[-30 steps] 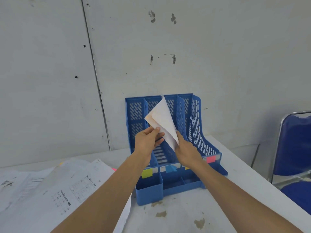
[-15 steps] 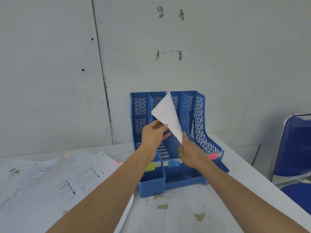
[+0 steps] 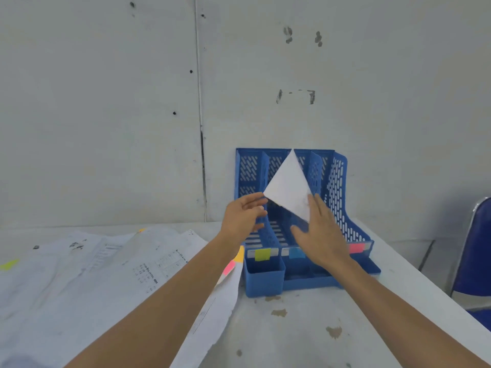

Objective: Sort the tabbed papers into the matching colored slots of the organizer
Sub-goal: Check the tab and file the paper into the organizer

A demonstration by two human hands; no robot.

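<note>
Organizer holds one sheet among three slots.

Left hand grip released; right hand opened, fingers spread; paper no longer pinched

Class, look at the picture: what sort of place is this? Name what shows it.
Probably a plain office or workroom: a blue organizer on a stained table, loose papers and a chair.
</note>
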